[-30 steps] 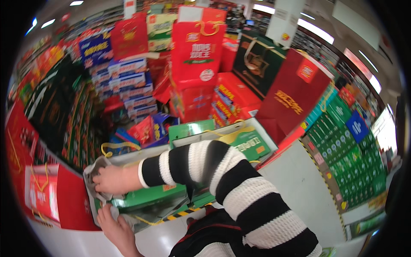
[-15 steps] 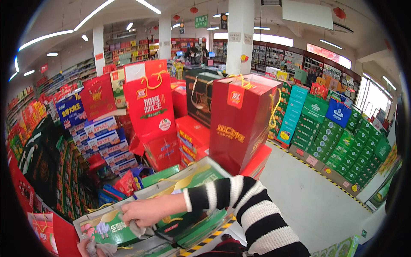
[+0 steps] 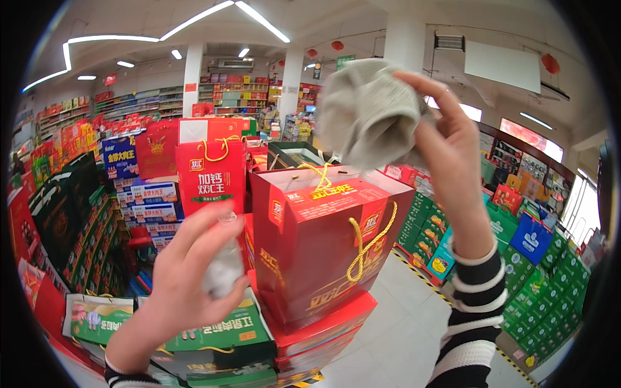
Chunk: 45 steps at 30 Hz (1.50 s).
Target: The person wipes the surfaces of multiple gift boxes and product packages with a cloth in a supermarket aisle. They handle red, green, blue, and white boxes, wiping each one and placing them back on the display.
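A crumpled grey cloth [image 3: 372, 113] is raised high in my right hand [image 3: 453, 145], pinched between thumb and fingers. My left hand [image 3: 178, 278] is closed round a second greyish-white cloth [image 3: 224, 268], blurred by motion. Between my hands a tall dark-red gift bag [image 3: 310, 252] with yellow cord handles stands on red boxes [image 3: 323, 336]. A red-and-white box top shows in the bag's open mouth. Below my left hand lie green gift boxes [image 3: 239, 330] with yellow cords.
Behind the left hand stand a bright red gift bag [image 3: 210, 171] and white-and-blue cartons [image 3: 155, 207]. Dark green bags [image 3: 58, 200] line the left. Across the floor [image 3: 394, 330], green cartons [image 3: 537, 271] are stacked on the right, edged by black-and-yellow tape. Shelves and pillars stand farther back.
Both hands have risen from the green gift boxes, carrying the grey cloths. My right hand went up and right, my left up and right too. The view has shifted toward the dark-red bag.
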### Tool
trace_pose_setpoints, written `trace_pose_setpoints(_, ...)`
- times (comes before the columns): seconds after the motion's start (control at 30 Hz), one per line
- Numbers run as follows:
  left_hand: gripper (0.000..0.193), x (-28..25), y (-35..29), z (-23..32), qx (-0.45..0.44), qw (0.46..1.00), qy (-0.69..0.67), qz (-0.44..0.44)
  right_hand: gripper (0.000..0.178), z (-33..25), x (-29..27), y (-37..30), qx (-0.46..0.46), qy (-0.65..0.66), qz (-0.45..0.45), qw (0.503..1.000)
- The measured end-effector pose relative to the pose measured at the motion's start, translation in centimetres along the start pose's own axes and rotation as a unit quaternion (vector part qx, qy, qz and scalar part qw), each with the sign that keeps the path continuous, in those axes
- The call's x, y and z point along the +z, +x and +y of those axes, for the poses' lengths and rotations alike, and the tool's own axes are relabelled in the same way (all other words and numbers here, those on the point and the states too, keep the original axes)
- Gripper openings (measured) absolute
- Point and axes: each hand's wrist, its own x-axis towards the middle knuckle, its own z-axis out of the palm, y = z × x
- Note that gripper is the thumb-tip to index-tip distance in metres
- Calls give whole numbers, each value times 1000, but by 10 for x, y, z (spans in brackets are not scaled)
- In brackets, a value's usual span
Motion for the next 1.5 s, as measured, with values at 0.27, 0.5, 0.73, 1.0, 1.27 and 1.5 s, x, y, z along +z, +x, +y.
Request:
trace_pose_setpoints(0.27, 32, 51, 62, 24, -30, 985, -105, -133, 40, 91, -78, 10, 172, -141, -136, 965)
trace_pose_setpoints(0.5, 40, 60, 46, 21, 8, 992, -90, -91, 40, 135, -76, -2, 228, -413, -378, 797)
trace_pose_setpoints(0.73, 29, 72, 43, 12, 9, 993, -113, -41, 51, 124, -14, 17, 120, -250, -578, 767)
trace_pose_setpoints(1.0, 36, 74, 42, 5, 46, 997, -61, -34, 50, 133, 54, 15, -155, -114, -585, 788)
trace_pose_setpoints(1.27, 39, 71, 41, 3, 64, 995, -55, -52, 47, 155, -67, 18, 248, -401, -514, 717)
trace_pose_setpoints(1.5, 39, 77, 48, -7, 43, 997, -59, -38, 40, 132, -56, 24, 226, -405, -520, 717)
